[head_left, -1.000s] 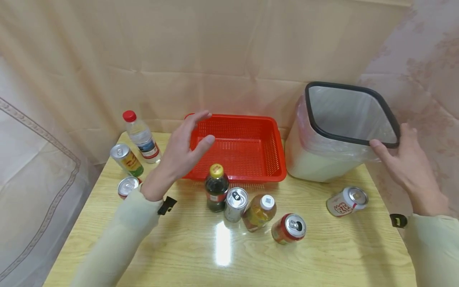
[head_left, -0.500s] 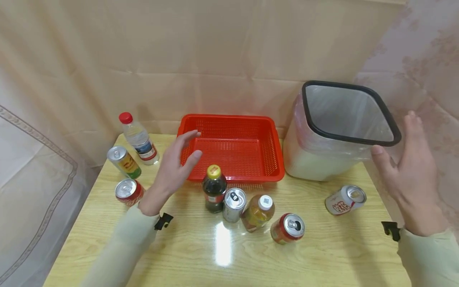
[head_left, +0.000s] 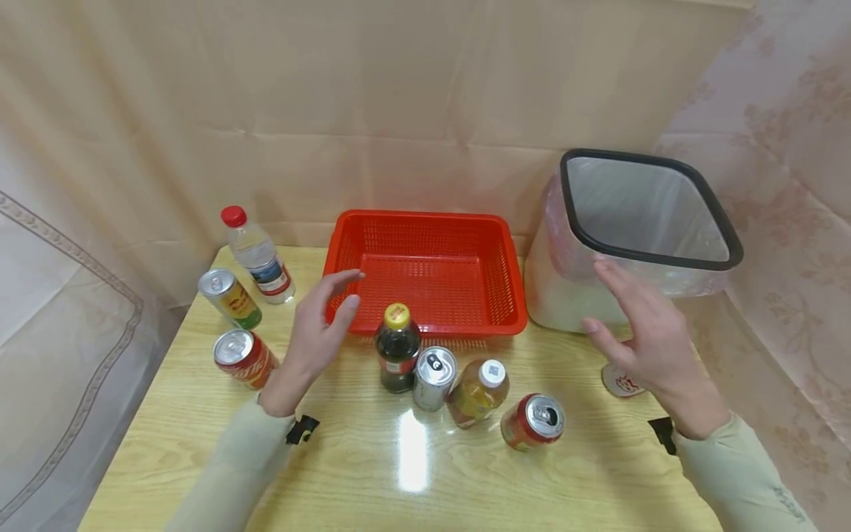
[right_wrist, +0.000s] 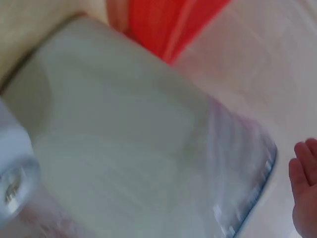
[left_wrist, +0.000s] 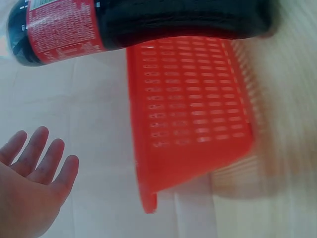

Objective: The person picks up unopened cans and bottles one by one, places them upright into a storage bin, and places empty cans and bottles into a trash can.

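Observation:
My left hand [head_left: 314, 340] holds nothing, fingers loosely bent, at the front left corner of a red plastic basket [head_left: 521, 295]. Nearest to it on the right stands a cola bottle [head_left: 399, 347] with a yellow cap, also large in the left wrist view. My right hand [head_left: 650, 340] hangs in front of a lined trash bin [head_left: 555, 292] with a black rim, its fingers extended and holding nothing. Below that hand a white can [head_left: 618, 380] is partly hidden. Beside the cola bottle stand a silver can [head_left: 435, 377], an amber drink bottle [head_left: 477, 395] and a red can [head_left: 532, 423].
On the table's left side stand a clear water bottle [head_left: 262, 262] with a red cap, a yellow-green can [head_left: 230, 297] and another red can [head_left: 246, 358]. A beige cloth [head_left: 412, 111] hangs behind the basket and bin.
My right hand has let go of the bin's rim and moved left, now covering part of the white can. My left hand has drawn slightly back and left.

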